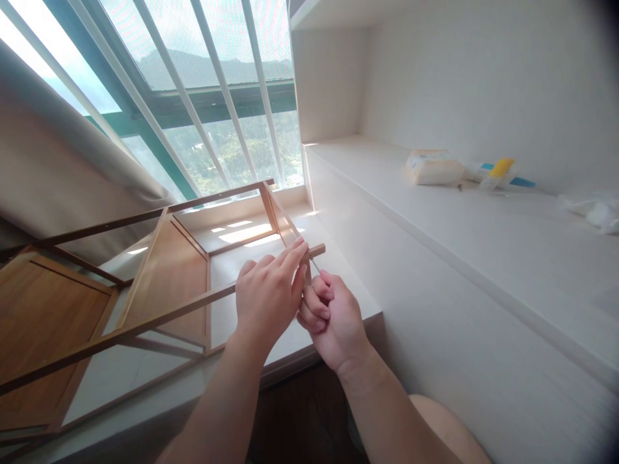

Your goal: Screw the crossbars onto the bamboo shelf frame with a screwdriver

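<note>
Location type: home, domestic room; exact room cannot be told. Indicators:
- Large teal-framed glass window point(159, 154) with white vertical bars point(222, 84); hills point(198, 69) and daylight beyond.
- Long grey-beige fabric curtain point(72, 154) hanging beside window.
- White, flat-fronted, built-in-looking cabinetry point(411, 270) with recess above.
- Small household items on cabinetry top: pale soft rectangular packet point(432, 170), small yellow-topped item point(501, 168).
- Brown wooden panelled furniture frame point(186, 277) on pale flat ledge point(229, 267) below window.
</note>
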`<control>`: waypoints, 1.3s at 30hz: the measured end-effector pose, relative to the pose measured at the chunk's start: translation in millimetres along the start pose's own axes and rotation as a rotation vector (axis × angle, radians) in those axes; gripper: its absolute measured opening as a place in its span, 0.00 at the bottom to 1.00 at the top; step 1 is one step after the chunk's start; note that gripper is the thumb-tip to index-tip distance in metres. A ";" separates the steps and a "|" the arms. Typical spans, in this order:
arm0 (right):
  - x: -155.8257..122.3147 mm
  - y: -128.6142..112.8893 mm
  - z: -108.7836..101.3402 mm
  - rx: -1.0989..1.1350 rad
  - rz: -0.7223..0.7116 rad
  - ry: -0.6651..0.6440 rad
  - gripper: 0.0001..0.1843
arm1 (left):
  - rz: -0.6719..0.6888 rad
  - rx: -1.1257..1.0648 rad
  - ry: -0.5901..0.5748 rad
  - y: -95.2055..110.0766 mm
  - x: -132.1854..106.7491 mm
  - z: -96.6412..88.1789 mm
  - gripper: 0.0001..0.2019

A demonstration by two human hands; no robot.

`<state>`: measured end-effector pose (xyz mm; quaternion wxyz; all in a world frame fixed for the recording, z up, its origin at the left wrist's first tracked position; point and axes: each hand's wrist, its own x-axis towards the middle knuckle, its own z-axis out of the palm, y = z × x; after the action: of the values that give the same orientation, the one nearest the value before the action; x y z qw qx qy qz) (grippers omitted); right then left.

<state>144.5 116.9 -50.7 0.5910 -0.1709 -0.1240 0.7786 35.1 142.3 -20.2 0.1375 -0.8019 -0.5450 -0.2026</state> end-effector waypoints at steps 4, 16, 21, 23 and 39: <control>0.4 5.2 -0.1 -0.017 -0.036 0.039 0.21 | 0.011 0.013 -0.005 0.0 -0.3 -0.3 0.19; -2.4 10.5 -0.7 -0.115 -0.146 0.098 0.21 | 0.021 0.011 -0.005 0.0 -0.9 -0.2 0.19; 0.5 7.1 0.2 -0.215 -0.156 0.102 0.21 | 0.019 0.017 0.001 -0.4 -1.3 1.4 0.19; 1.3 6.5 0.1 -0.232 -0.151 0.105 0.21 | 0.020 0.017 0.007 -0.3 -1.6 1.7 0.20; 3.4 -20.9 -16.9 -1.564 -0.498 0.183 0.22 | 0.011 -0.002 0.003 0.0 -1.7 1.2 0.19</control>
<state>169.0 125.7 -58.2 0.4644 -0.5631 -0.6159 0.2964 34.8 141.4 -22.1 0.1385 -0.8046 -0.5403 -0.2037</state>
